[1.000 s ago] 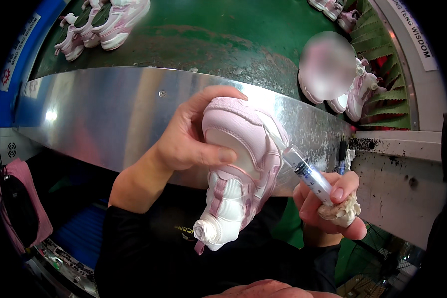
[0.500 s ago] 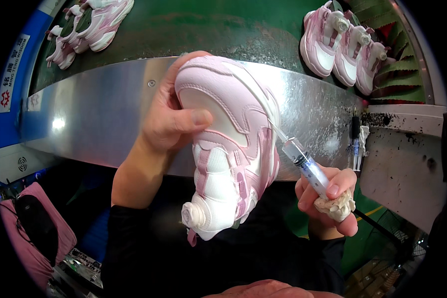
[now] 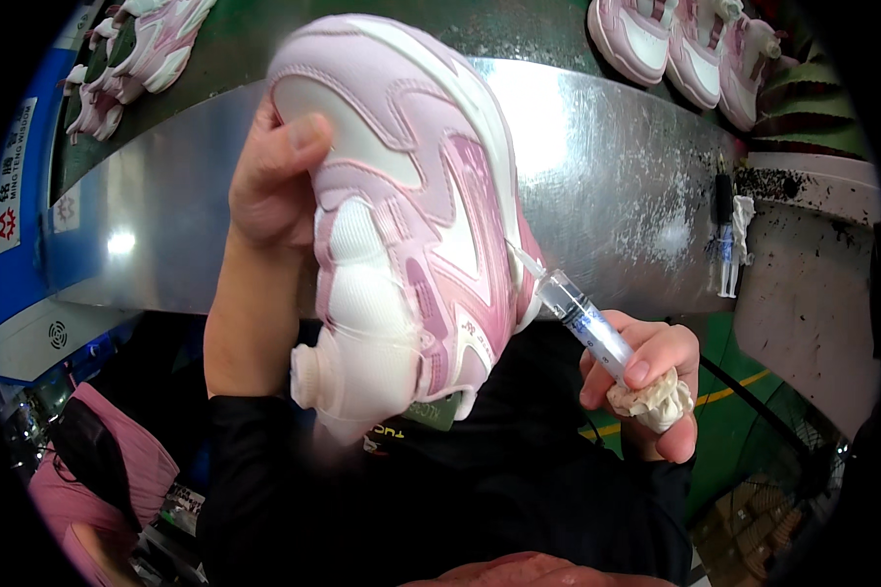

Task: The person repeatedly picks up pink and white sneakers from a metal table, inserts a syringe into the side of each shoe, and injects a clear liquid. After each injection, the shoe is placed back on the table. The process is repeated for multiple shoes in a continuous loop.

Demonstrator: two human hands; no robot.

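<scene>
A pink and white sneaker [image 3: 401, 210], toe pointing away from me, is held up over the metal ledge. My left hand [image 3: 276, 186] grips it at the left of the toe, thumb on the upper and the other fingers hidden beneath. Closed around a clear syringe [image 3: 585, 325] is my right hand [image 3: 668, 354]. The thin syringe tip meets the sneaker's right side, along the line between upper and sole. A crumpled whitish wad [image 3: 659, 399] covers the syringe's rear end, against my right fingers and thumb. The syringe holds a pale filling.
Several similar sneakers [image 3: 157, 54] stand at the far left, and more sneakers [image 3: 690, 59] at the far right on the green surface. A second syringe [image 3: 725, 245] lies on the right of the metal ledge [image 3: 181, 191]. Pink cloth [image 3: 117, 440] is at the lower left.
The sneaker has shifted up and left and rolled, showing more of its right side. The syringe tip has moved along the sole line toward the heel. The view has shifted slightly.
</scene>
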